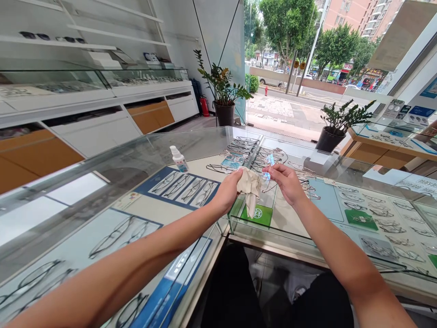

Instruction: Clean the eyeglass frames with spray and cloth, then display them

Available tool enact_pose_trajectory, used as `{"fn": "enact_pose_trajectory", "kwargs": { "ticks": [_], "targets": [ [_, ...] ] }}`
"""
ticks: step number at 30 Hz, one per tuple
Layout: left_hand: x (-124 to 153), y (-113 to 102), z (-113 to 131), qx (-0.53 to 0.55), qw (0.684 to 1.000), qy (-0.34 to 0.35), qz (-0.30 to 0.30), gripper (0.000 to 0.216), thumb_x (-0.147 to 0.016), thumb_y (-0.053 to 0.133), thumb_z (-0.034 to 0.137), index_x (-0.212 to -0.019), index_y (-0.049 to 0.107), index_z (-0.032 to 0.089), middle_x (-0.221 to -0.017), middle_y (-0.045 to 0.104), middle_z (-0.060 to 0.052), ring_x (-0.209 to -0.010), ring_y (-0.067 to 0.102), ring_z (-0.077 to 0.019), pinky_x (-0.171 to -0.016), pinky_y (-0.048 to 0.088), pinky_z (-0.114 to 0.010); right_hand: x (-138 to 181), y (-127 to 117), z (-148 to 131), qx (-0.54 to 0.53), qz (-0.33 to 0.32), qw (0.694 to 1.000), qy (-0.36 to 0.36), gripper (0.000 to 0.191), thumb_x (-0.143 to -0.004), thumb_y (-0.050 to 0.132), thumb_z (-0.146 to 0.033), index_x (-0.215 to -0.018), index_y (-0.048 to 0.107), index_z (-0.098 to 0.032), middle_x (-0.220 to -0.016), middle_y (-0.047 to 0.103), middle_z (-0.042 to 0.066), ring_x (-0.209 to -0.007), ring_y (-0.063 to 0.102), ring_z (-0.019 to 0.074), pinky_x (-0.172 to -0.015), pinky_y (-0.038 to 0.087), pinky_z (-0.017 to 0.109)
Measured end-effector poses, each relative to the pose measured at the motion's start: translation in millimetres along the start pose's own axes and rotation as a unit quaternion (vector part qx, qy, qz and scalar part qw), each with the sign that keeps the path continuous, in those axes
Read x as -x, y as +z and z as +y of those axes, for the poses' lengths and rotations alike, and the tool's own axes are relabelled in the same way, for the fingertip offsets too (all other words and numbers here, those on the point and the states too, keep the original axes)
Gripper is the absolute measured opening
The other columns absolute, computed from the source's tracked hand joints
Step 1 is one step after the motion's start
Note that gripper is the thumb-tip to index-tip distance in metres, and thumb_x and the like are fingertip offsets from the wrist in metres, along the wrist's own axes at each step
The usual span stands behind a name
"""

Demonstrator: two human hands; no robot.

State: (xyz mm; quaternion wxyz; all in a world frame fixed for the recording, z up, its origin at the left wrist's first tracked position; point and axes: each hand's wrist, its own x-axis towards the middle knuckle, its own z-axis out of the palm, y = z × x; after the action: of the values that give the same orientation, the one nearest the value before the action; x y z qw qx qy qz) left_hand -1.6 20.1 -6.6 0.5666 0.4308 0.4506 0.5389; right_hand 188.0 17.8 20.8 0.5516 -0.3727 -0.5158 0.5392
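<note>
My left hand (pixel 228 190) is closed on a cream cleaning cloth (pixel 248 184), which hangs down in folds over the corner of the glass counter. Close beside it, my right hand (pixel 286 181) pinches a pair of eyeglasses (pixel 271 159) whose lenses shine blue. The cloth's right edge comes near the lower lens; whether they touch I cannot tell. On the glass to the left stands a white spray bottle (pixel 179 159). Below the hands a green card (pixel 262 216) with a white logo shows through the glass.
Several eyeglass frames (pixel 353 197) lie in rows inside the glass display counter (pixel 300 230), with its edges in front of me. Potted plants (pixel 224 111) stand beyond it. White cabinets (pixel 92 127) line the left, near a red fire extinguisher (pixel 204 105). My legs are below the counter.
</note>
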Motion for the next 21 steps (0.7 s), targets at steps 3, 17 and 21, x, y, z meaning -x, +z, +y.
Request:
{"fn": "enact_pose_trajectory", "kwargs": {
  "ticks": [3,17,21],
  "targets": [
    [1,3,0,0.028,0.999,-0.025,-0.03,0.048,-0.077,0.068,0.059,-0.099,0.07,0.017,-0.102,0.076,-0.008,-0.098,0.068,-0.0264,-0.087,0.055,-0.037,4,5,2,0.126,0.007,0.989,-0.079,0.027,-0.077,0.081,-0.049,-0.075,0.072,-0.024,-0.087,0.077,0.004,-0.084,0.066,0.0194,-0.08,0.053,0.036],
    [34,12,-2,-0.054,0.975,0.063,-0.205,0.064,-0.092,0.057,0.072,-0.119,0.071,0.016,-0.103,0.074,-0.008,-0.094,0.066,-0.0228,-0.093,0.054,-0.036,25,27,16,0.454,0.114,0.829,-0.306,0.019,-0.099,0.057,-0.028,-0.082,0.064,-0.024,-0.086,0.07,0.007,-0.086,0.058,0.024,-0.081,0.043,0.04],
    [39,12,7,-0.143,0.958,0.123,-0.216,0.063,-0.098,0.047,0.07,-0.112,0.073,0.015,-0.107,0.075,-0.011,-0.096,0.067,-0.0244,-0.098,0.053,-0.038,16,14,2,0.396,0.155,0.86,-0.281,0.018,-0.095,0.058,-0.03,-0.078,0.06,-0.025,-0.083,0.067,0.005,-0.084,0.057,0.0232,-0.083,0.043,0.04]
  ]
}}
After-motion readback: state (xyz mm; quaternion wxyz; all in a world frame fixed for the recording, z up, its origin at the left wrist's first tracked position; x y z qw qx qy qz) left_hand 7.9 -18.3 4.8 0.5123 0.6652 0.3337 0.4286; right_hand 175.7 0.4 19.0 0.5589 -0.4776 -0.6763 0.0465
